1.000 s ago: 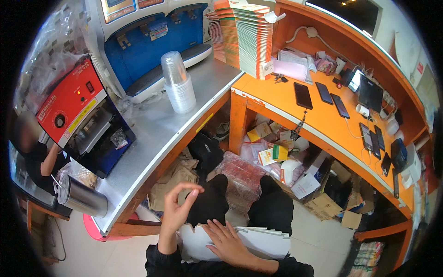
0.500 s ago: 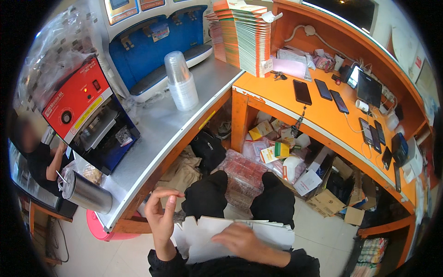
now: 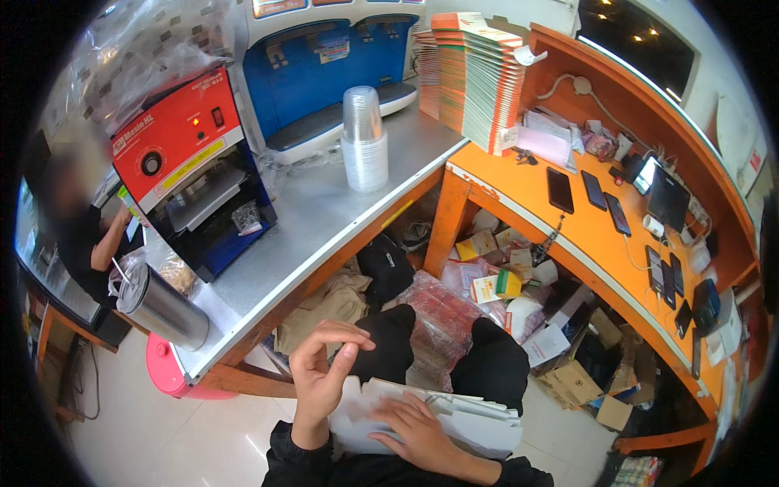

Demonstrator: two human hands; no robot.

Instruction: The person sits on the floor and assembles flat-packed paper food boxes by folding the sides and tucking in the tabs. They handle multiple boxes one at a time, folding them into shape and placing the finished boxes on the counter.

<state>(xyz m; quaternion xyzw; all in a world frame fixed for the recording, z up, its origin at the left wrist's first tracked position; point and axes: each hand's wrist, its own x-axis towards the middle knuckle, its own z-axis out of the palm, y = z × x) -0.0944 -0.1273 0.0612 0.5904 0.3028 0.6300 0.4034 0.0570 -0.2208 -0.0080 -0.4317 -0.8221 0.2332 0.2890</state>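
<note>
A stack of flat white cardboard pieces lies across my lap, several edges and flaps fanned along its far side. My right hand rests on the top piece with its fingers apart; the fingertips are slightly smeared by motion. My left hand is raised at the stack's left end. Its fingers bend over toward the right, the thumb stands away from them, and nothing shows between. The left wrist is close to the cardboard's left edge.
A metal counter carries a red-and-blue sealing machine, stacked clear cups and a steel tumbler. The orange desk holds several phones and a tall stack of folded cartons. Underneath are boxes. A person stands far left.
My right hand has slid left over the cardboard, closer to my left hand, and its fingers are more spread. My left hand keeps its raised, bent shape. The whole view has shifted.
</note>
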